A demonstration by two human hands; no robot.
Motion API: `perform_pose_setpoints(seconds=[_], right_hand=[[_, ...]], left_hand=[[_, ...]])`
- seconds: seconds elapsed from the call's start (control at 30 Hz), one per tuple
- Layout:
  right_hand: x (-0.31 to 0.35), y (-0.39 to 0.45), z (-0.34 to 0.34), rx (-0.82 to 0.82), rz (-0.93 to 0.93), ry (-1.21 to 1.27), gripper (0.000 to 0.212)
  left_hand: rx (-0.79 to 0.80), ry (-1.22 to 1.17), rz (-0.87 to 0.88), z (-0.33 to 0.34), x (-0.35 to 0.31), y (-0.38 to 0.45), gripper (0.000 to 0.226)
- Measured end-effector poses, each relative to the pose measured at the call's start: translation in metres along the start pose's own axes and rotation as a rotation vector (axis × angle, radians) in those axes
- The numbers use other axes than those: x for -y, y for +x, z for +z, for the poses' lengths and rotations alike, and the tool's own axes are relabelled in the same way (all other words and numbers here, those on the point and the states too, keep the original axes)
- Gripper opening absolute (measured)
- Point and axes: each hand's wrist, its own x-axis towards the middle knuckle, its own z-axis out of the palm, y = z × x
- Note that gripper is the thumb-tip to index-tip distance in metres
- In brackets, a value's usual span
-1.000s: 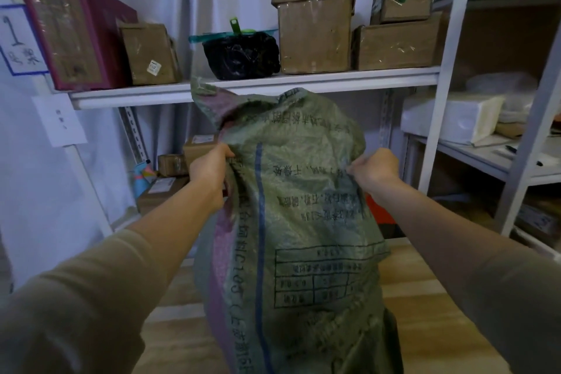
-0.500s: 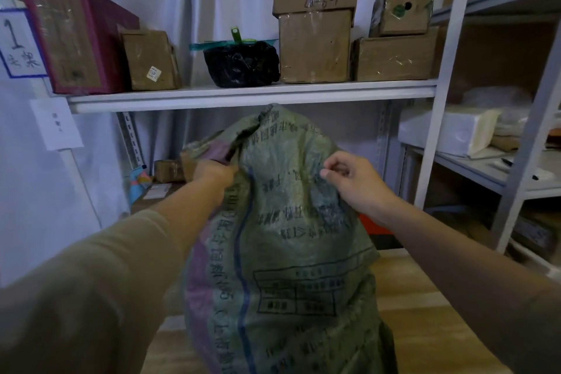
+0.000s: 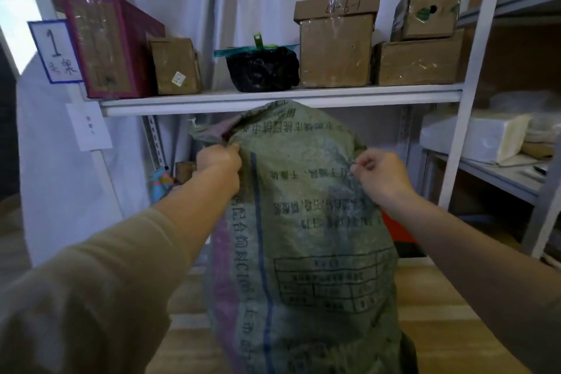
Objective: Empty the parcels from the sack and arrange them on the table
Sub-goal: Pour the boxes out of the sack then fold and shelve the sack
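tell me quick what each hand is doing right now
Left hand: closed on the sack.
Right hand: pinching the sack's other side.

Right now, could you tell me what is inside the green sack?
Nothing shows: the sack is opaque, its mouth is out of view, and both hands grip it. Its contents are hidden.

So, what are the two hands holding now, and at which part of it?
Both hold the green woven sack near its top: the left hand grips the bunched upper left edge, the right hand pinches the fabric at the upper right side.
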Motion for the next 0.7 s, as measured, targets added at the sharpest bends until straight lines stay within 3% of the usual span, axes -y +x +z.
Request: perform_pose_setpoints(seconds=[0.13,0.27,0.33,0.4,0.43,0.57,0.7], right_hand=[[0.023,0.017,-0.004,-0.018,0.092,0.159,0.021],[0.048,0.023,-0.010,-0.227,-0.185,0.352,0.018],[0.043,0.007,0.002,-0.030,-0.262,0.183,0.016],[0.030,-0.013,0.014,0.273,-0.130,-0.027,0.017],[0.026,-0.019,0.015,0.309,-0.057,-0.022,0.019],[0.030,-0.017,0.005,0.144,0.118,0.239,0.043],[0.042,-0.004,0.003,0.088,0.173,0.172,0.082]], left_hand=[[0.033,-0.077,0.031,-0.007,-0.028,-0.013,0.026],[-0.037,-0.162,0.146,-0.015,-0.038,-0.009,0.024],[-0.085,-0.077,0.142,-0.018,-0.013,-0.006,0.031],[-0.054,-0.083,-0.021,-0.021,0.018,0.000,0.038],[-0.049,-0.105,-0.066,-0.024,0.029,0.005,0.038],[-0.038,-0.269,-0.071,-0.029,0.014,-0.013,0.015],[0.017,-0.376,-0.088,-0.029,0.003,-0.036,0.014]])
